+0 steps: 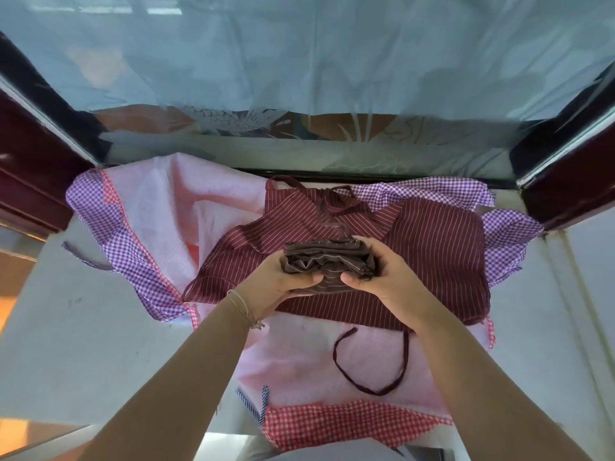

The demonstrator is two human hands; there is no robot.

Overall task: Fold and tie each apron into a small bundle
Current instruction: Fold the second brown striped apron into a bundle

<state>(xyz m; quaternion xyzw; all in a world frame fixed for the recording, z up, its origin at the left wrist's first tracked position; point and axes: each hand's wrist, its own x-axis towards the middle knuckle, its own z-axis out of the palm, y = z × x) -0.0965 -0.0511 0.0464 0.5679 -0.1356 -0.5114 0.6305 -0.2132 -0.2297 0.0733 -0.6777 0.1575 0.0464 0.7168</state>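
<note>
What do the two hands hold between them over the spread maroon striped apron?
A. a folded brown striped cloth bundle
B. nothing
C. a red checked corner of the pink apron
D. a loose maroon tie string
A: the left hand and the right hand grip a folded brown striped cloth bundle from both sides, above the spread maroon striped apron.

A brown pinstriped bundle (327, 261) sits over a maroon white-striped apron (429, 247) (pink cloth (299, 364) with purple and red gingham beneath).
</note>
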